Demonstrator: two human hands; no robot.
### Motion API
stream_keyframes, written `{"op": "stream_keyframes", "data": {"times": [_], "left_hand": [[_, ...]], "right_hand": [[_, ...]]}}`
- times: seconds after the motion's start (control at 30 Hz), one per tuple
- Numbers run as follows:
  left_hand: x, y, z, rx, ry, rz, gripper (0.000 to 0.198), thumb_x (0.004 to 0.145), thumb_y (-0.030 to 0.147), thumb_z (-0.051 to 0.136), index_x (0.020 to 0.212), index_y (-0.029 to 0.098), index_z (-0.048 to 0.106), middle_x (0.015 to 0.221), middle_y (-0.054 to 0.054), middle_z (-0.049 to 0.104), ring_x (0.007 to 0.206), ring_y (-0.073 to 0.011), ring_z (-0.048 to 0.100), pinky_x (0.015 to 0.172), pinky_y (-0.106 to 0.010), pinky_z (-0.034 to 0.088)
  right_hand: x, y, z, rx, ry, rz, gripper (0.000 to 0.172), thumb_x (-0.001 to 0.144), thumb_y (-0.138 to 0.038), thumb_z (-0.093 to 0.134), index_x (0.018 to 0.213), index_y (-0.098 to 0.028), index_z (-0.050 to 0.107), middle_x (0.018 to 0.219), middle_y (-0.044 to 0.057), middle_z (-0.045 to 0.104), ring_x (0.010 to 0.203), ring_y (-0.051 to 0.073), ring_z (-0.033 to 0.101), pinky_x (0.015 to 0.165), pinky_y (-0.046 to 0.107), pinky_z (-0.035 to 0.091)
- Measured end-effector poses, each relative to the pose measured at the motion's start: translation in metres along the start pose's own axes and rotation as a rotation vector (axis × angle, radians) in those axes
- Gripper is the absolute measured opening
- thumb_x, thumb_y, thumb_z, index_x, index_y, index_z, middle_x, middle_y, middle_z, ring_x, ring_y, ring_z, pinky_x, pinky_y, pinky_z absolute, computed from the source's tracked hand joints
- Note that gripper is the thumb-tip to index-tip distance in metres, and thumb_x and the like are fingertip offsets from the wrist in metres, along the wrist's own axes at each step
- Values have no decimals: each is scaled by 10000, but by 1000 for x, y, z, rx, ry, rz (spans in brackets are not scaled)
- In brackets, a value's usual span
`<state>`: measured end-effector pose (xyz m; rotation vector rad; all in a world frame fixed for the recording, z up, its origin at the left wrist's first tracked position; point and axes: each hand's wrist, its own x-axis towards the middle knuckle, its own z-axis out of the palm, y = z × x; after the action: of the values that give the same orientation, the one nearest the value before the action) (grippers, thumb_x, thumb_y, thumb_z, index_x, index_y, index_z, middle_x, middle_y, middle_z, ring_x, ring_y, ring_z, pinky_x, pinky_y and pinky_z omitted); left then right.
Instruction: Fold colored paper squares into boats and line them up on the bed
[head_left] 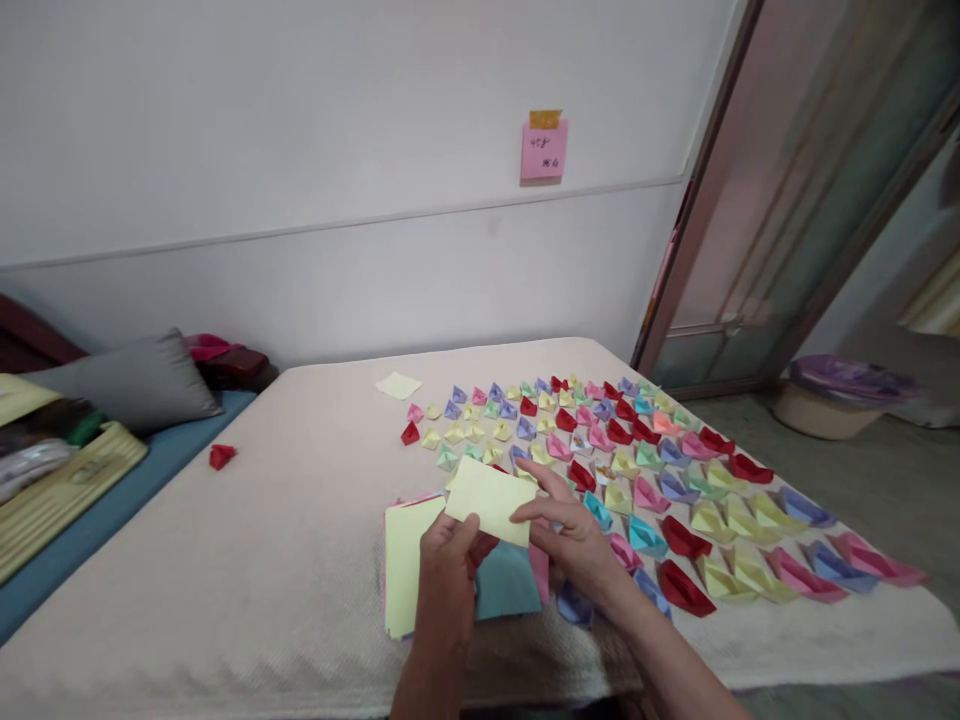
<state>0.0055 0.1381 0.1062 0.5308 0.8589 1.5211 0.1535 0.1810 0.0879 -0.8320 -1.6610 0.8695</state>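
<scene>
A pale yellow sheet of paper, folded in half, is held above the table between both hands. My left hand pinches its lower left edge. My right hand grips its right edge with thumb and fingers closed on it. Under the hands lies a stack of coloured paper sheets, yellow on top, with a teal sheet beside it. To the right, several folded paper boats in red, pink, yellow, blue and green lie in rows.
The table has a cream textured cover. A lone red boat lies at its left edge and a loose yellow sheet near the back. A grey cushion sits left; a glass door stands right; a pink note hangs on the wall.
</scene>
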Motion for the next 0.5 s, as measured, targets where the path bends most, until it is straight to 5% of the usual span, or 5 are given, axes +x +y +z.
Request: {"op": "stream_keyframes", "data": {"times": [0.17,0.33,0.5], "left_hand": [[2,-2,-1,0,3,-1,109,733,221,663,706,125,618,776,-64,717,755,-201,684,701,-303,522],[2,1,2,-10,35,33,82,730,198,661,721,122,630,758,-55,713,734,-184,682,707,-290,518],[1,-1,4,-2,26,43,177,742,235,643,882,128,654,852,-73,726,776,-192,683,729,-293,512]], "right_hand": [[1,-6,-2,126,1,139,72,687,-221,698,738,-254,737,1400,44,440,1303,301,345,1050,445,283],[4,-7,-1,568,71,320,453,668,-188,690,1106,-280,616,1328,72,516,1201,275,485,985,438,377],[3,-12,12,783,-61,444,401,659,-232,707,1056,-200,661,1082,88,682,1028,280,602,887,414,448]]}}
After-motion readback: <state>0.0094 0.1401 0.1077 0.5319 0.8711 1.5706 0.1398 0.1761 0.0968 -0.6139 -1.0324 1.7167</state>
